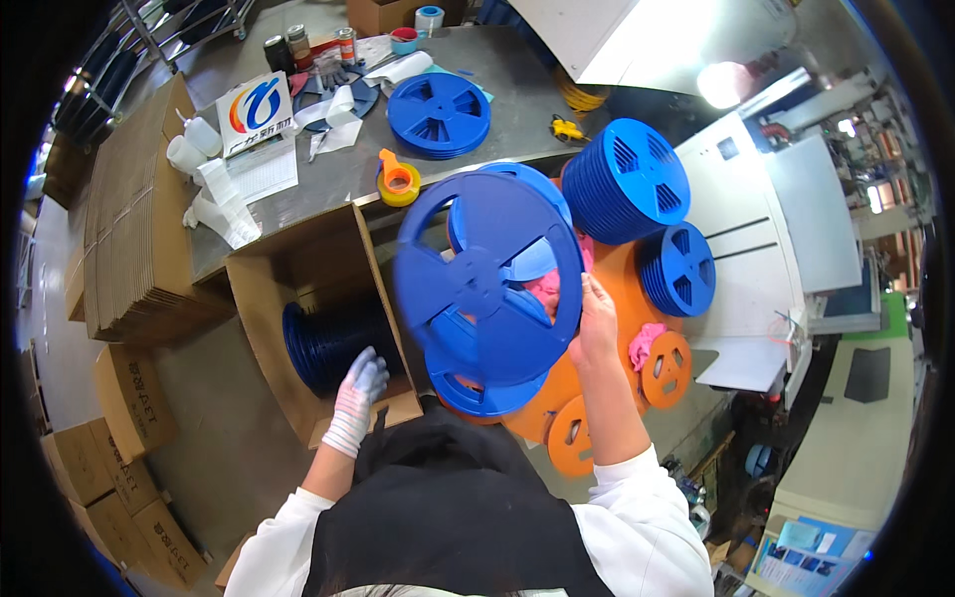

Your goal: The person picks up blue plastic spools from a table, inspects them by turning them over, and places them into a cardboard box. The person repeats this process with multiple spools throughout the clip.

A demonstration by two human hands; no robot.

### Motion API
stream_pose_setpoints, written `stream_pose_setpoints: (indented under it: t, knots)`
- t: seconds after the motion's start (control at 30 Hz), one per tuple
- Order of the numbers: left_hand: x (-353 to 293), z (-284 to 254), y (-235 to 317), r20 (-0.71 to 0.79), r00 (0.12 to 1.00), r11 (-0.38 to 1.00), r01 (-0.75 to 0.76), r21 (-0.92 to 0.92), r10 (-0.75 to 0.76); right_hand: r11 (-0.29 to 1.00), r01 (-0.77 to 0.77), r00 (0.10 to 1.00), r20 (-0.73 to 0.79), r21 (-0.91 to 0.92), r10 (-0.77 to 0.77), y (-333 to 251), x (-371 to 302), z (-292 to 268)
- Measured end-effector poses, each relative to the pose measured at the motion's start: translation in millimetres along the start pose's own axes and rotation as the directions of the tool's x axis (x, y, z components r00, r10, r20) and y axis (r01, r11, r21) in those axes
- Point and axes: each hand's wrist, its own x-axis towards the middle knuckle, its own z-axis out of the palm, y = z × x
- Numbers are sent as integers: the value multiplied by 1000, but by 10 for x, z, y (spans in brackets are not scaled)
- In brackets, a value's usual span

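Observation:
My bare right hand [597, 313] grips the right rim of a large blue plastic reel disc [487, 284], a spoked wheel with wide cut-outs, raised in front of me. Under and behind it, more blue discs [487, 396] are partly hidden. My left hand [364, 382], in a whitish glove, hovers at the near right edge of an open cardboard box [261, 274]. Its fingers are stretched out with nothing in them. Inside that box a stack of dark blue discs [323, 348] stands on edge, partly in shadow.
An orange round surface [537, 413] carries stacked blue reels [652, 179], orange discs [665, 370] and pink cloth [645, 341]. On the grey bench [517, 70] are a tape dispenser [399, 181], papers and another blue disc stack [440, 111]. Flattened cartons [139, 229] lean at left.

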Motion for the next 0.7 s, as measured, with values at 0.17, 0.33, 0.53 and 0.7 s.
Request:
stream_pose_setpoints:
  t: [0.17, 0.33, 0.53, 0.7]
  knots:
    - [41, 142, 440, -95, 952, 928, -305, -215, 291, 958, -217, 976, 21, 187, 217, 99, -654, 134]
    - [-133, 16, 618, -155, 936, 929, -338, -151, 315, 958, -152, 987, -6, 243, 158, 173, -945, 296]
    - [-239, -68, 633, -119, 969, 956, -235, -176, 216, 975, -53, 998, -17, 216, 58, 246, -1116, 374]
    - [-198, -144, 599, -107, 990, 978, -114, -177, 96, 961, -118, 993, -1, 252, 122, 265, -1184, 401]
